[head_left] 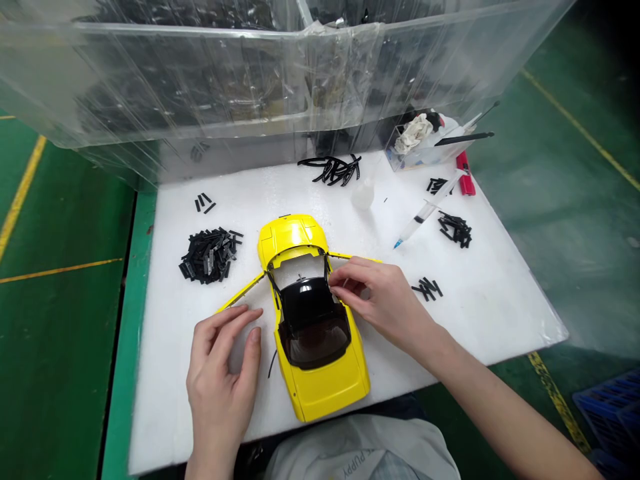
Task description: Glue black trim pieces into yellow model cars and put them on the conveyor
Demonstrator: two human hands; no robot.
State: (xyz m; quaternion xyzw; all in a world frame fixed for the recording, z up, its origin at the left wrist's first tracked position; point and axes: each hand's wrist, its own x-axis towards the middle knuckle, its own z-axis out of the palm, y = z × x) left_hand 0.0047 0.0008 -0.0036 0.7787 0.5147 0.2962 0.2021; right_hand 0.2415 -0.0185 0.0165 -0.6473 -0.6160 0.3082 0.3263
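A yellow model car body (327,390) with a black roof (310,303) rests on the white foam sheet, both its doors swung outward. My right hand (380,293) is at the right door opening, thumb and fingertips pinched together against the edge beside the roof. Whatever the pinch holds, if anything, is too small or hidden to name. My left hand (225,360) hovers by the left door (243,292), its fingers curved and apart with nothing between them. A thin black strip (272,364) lies between that hand and the car body.
Black strips form a large pile (210,255) on the left and smaller piles (455,230) on the right. Curved black parts (334,171) lie at the back. A syringe (425,212) lies near a clear box (420,143). Transparent bins (225,87) stand behind the foam sheet (165,400).
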